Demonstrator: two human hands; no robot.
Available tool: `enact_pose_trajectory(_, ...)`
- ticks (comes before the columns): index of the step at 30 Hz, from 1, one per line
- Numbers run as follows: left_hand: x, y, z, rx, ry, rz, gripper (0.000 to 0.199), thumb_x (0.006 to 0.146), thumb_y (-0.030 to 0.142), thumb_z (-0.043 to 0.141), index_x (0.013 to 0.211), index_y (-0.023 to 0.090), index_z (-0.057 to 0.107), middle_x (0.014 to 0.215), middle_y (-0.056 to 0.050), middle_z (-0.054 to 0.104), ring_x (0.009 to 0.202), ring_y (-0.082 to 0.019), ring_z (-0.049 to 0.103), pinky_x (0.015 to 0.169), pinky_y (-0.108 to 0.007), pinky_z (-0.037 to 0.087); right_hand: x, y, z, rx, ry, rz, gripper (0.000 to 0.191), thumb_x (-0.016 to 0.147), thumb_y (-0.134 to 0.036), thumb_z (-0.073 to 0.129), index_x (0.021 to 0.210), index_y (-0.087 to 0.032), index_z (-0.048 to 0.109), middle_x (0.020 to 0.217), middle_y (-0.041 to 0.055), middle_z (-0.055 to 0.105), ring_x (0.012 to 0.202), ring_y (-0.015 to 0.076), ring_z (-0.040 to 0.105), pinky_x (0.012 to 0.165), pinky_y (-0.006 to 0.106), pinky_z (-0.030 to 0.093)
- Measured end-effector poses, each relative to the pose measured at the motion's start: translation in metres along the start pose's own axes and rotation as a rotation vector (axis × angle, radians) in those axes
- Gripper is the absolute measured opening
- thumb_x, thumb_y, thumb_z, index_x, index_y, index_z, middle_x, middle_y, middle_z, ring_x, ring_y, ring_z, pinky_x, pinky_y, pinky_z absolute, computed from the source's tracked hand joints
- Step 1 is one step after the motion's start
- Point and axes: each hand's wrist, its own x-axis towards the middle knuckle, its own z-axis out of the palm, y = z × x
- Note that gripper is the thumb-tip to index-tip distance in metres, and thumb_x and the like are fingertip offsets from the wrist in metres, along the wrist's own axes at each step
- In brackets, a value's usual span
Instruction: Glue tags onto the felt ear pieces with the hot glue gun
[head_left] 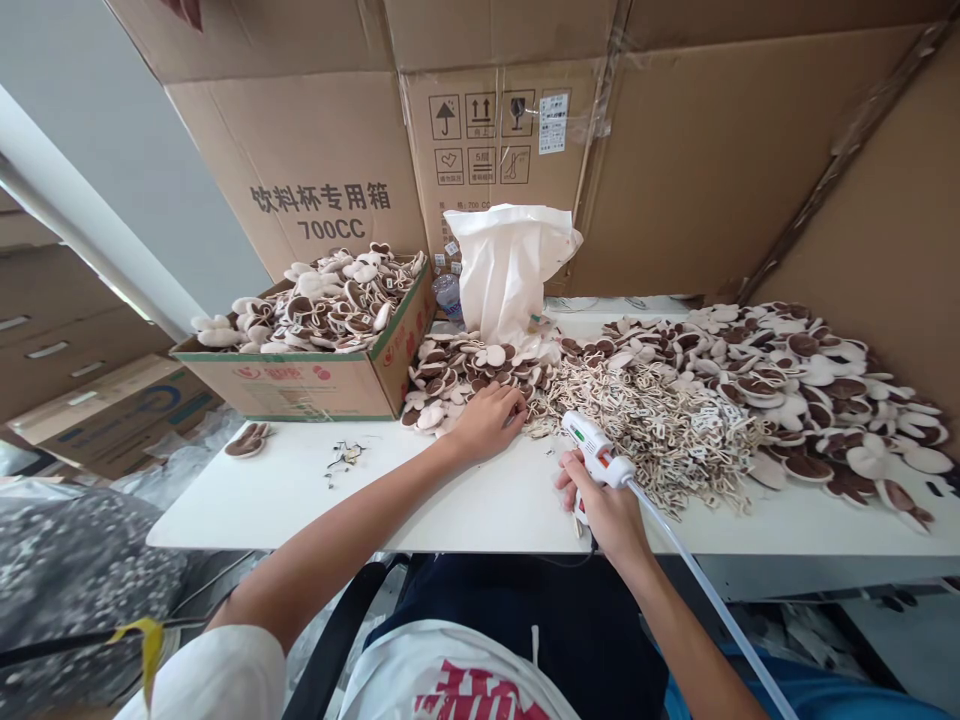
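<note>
My right hand (609, 510) is wrapped round the handle of a white glue gun (589, 438), held over the table with its nozzle toward the upper left. A long translucent glue stick (701, 575) runs out of its back end. My left hand (487, 425) rests at the front edge of a heap of brown-and-white plush pieces (457, 365). Its fingers are curled together, and whatever they hold is hidden. Right of that hand lies a pile of small cream cord loops with little tags (660, 430).
A green-edged carton (300, 390) full of similar plush pieces stands at the left. More plush pieces (817, 390) are heaped at the right. A white bag (502, 265) and a plastic bottle (448, 297) stand behind. Large cardboard (675, 160) walls the back of the white table (285, 515).
</note>
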Motion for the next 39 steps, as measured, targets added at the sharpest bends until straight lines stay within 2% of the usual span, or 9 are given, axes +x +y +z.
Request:
enact_pose_trajectory(4, 0.0000, 0.0001, -0.0003, 0.000, -0.001, 0.004, 0.009, 0.102, 0.028, 0.052, 0.102, 0.022, 0.059, 0.099, -0.006, 0.068, 0.097, -0.026, 0.058, 0.086, -0.040, 0.046, 0.0003, 0.0000, -0.0006, -0.013, 0.001, 0.017, 0.046, 0.087, -0.067, 0.065, 0.088, -0.021, 0.068, 0.069, 0.0014, 0.069, 0.052, 0.0166, 0.062, 0.053, 0.028, 0.049)
enact_pose_trajectory(16, -0.0001, 0.0011, -0.0012, -0.012, -0.009, 0.001, 0.011, 0.102, 0.028, 0.051, 0.103, 0.022, 0.060, 0.101, -0.008, 0.069, 0.097, -0.026, 0.059, 0.089, -0.041, 0.047, 0.0002, 0.0004, -0.0009, 0.014, -0.002, -0.011, 0.040, 0.089, -0.061, 0.069, 0.087, -0.021, 0.067, 0.069, 0.0012, 0.070, 0.051, 0.0151, 0.061, 0.052, 0.027, 0.049)
enact_pose_trajectory(26, -0.0004, -0.0002, 0.0009, 0.015, 0.011, 0.019, 0.008, 0.102, 0.028, 0.053, 0.101, 0.022, 0.058, 0.099, -0.006, 0.068, 0.096, -0.025, 0.058, 0.084, -0.038, 0.045, 0.0021, 0.0063, -0.0015, -0.022, -0.011, 0.017, 0.040, 0.091, -0.061, 0.065, 0.088, -0.021, 0.067, 0.070, 0.0007, 0.070, 0.054, 0.0154, 0.062, 0.054, 0.027, 0.048)
enact_pose_trajectory(39, 0.0004, 0.0000, 0.0016, 0.005, 0.001, 0.007, 0.008, 0.101, 0.027, 0.054, 0.103, 0.022, 0.059, 0.099, -0.007, 0.067, 0.097, -0.025, 0.058, 0.086, -0.039, 0.045, 0.0028, 0.0047, -0.0011, -0.021, -0.003, 0.012, 0.038, 0.090, -0.059, 0.066, 0.085, -0.021, 0.065, 0.067, 0.0006, 0.068, 0.053, 0.0154, 0.060, 0.054, 0.028, 0.049)
